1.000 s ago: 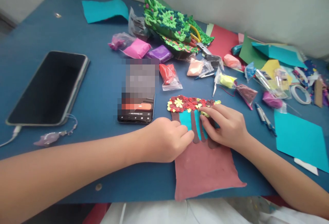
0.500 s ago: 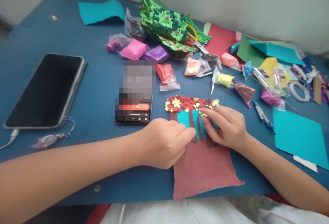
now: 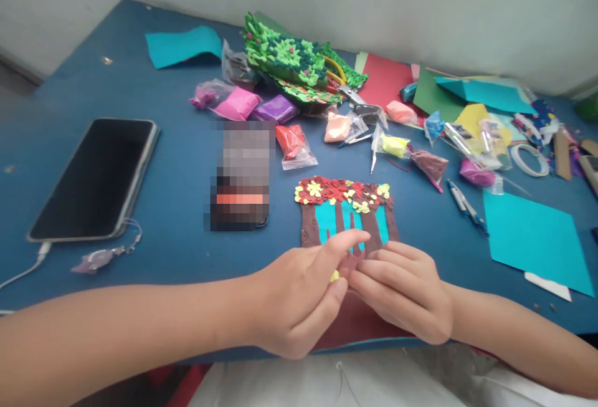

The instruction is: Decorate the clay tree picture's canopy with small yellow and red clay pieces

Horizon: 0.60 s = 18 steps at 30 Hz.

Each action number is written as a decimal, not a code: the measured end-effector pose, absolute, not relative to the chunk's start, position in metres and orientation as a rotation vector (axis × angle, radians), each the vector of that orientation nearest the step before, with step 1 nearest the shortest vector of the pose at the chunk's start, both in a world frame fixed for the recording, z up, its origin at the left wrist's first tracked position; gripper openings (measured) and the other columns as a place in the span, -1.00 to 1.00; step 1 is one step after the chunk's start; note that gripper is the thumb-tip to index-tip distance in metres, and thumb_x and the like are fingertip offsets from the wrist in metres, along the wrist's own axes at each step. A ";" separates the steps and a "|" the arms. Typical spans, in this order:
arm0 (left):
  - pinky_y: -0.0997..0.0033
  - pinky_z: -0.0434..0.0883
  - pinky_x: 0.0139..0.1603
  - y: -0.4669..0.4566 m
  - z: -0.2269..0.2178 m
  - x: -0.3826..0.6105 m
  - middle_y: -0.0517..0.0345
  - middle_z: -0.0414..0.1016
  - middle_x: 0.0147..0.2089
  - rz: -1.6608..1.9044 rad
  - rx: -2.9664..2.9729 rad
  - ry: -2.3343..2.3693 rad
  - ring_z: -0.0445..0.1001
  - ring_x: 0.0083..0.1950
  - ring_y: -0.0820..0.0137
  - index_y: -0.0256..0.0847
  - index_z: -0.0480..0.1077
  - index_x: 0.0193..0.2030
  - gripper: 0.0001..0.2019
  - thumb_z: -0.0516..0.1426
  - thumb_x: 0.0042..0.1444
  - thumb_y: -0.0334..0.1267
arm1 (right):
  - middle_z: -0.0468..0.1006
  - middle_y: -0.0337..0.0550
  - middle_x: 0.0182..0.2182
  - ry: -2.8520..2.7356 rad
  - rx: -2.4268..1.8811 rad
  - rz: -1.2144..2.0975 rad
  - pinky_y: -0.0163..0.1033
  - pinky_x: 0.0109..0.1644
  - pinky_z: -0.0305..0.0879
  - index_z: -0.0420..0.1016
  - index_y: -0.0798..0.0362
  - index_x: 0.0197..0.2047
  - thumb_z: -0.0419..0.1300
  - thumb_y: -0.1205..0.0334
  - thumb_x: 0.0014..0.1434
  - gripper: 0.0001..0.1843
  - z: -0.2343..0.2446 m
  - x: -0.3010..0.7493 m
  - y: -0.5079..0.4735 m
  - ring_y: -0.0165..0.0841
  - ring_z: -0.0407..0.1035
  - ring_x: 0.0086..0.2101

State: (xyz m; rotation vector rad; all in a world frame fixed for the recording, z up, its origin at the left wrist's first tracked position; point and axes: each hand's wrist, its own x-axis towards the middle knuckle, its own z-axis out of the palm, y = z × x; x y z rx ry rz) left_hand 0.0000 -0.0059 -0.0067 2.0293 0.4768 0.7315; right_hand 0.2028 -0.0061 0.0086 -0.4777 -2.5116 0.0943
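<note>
A clay picture [image 3: 344, 210] lies on the blue table [image 3: 177, 164]: brown trunks on teal, topped by red and yellow flowers, with a brown clay ground toward me. My left hand [image 3: 299, 298] hovers over its near part, thumb and fingers pinched on a small yellow clay bit [image 3: 334, 276]. My right hand [image 3: 402, 288] lies beside it with its fingertips touching the left hand's fingers at that bit. The brown ground is mostly hidden under both hands.
A large dark phone [image 3: 96, 177] lies at the left with a cable and charm. A smaller phone [image 3: 239, 192] sits beside the picture. Bags of coloured clay [image 3: 289, 139], a green clay model [image 3: 294, 61], scissors [image 3: 348, 89], pens [image 3: 465, 207] and paper sheets [image 3: 535, 239] crowd the back and right.
Both hands have drawn back from the flower band toward me and met over the brown ground. The left hand now pinches a yellow bit. The view tilted up.
</note>
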 end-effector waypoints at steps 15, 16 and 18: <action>0.41 0.20 -0.53 0.013 -0.012 -0.004 0.11 0.34 -0.46 0.901 2.617 0.418 0.28 -0.49 0.36 -0.29 0.28 -0.19 -0.75 -0.18 0.18 -0.49 | 0.45 -0.19 -0.55 -2.351 -0.748 0.117 -0.36 -0.48 0.29 0.28 0.10 -0.28 -0.03 0.44 0.23 -0.88 0.011 0.217 0.002 -0.45 0.34 -0.54; 0.39 0.15 -0.56 0.016 -0.011 -0.005 0.13 0.30 -0.50 0.869 2.718 0.403 0.22 -0.53 0.36 -0.28 0.29 -0.25 -0.75 -0.18 0.18 -0.48 | 0.50 -0.15 -0.49 -2.350 -0.762 0.048 -0.36 -0.42 0.34 0.32 0.12 -0.23 0.01 0.46 0.22 -0.89 0.010 0.219 0.005 -0.44 0.40 -0.48; 0.38 0.13 -0.57 0.019 -0.009 -0.006 0.13 0.29 -0.53 0.788 2.842 0.411 0.20 -0.55 0.36 -0.26 0.30 -0.35 -0.72 -0.19 0.18 -0.48 | 0.57 -0.13 -0.40 -2.330 -0.764 0.004 -0.37 -0.31 0.40 0.35 0.12 -0.17 0.06 0.48 0.21 -0.85 0.008 0.222 0.010 -0.43 0.48 -0.37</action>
